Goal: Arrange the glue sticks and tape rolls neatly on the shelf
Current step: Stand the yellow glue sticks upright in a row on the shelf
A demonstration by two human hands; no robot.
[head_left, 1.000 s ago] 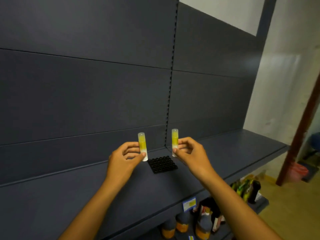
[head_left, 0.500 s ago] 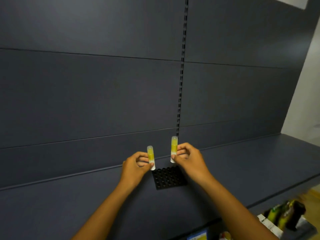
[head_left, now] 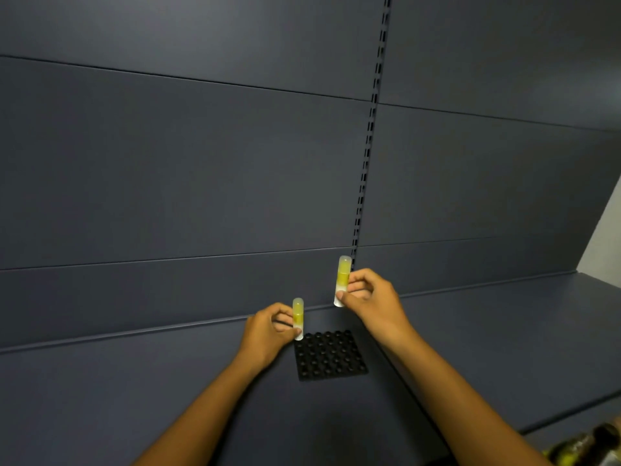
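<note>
Two glue sticks remain pinched upright in the left hand and right hand over the seemingly empty holder tray near the shelf back edge, none placed.

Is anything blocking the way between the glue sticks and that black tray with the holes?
Nothing visible is. The left hand holds one glue stick upright just above the black tray's near-left corner; the right hand holds the other glue stick higher, behind it. Every hole that shows looks empty.
</note>
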